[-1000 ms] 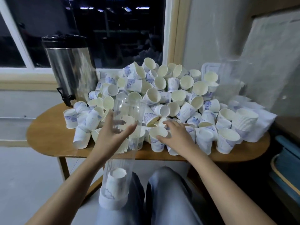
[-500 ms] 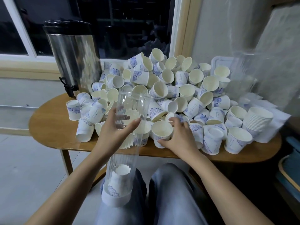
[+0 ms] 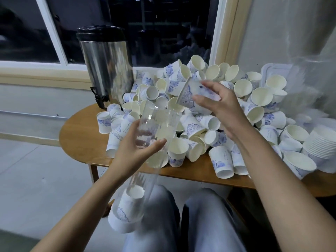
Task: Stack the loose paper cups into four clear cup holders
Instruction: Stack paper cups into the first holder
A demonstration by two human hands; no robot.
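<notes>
- Round wooden table [image 3: 76, 131] stands under a dark window [image 3: 154, 30], with a steel urn [image 3: 107, 70] at its back left.
- Loose paper cups [image 3: 236, 99] are heaped over most of the table, lying every way. A nested stack [image 3: 320, 144] sits at the far right.
- Cup holder [image 3: 156, 128]: a clear ribbed tube, tilted, with its lower end at the person's lap and its open top just before the heap. A few cups [image 3: 130, 202] sit nested at its lower end.
- Left hand [image 3: 134, 153] is wrapped round the tube near mid-length, thumb on one side and fingers on the other.
- Right hand [image 3: 218, 104] pinches one cup [image 3: 192, 93] by its wall. The cup lies on its side above and to the right of the tube's mouth, clear of it, rim facing left.
- Appearance: the cup is white with a blue printed pattern outside and plain cream inside.
- Handling, as judged: the cup is very light and thin-walled, and would dent under a hard squeeze. It is best held lightly near the base, leaving the rim free to enter. The tube looks stiff and smooth, probably slippery, so a full wrap at mid-length suits it.
</notes>
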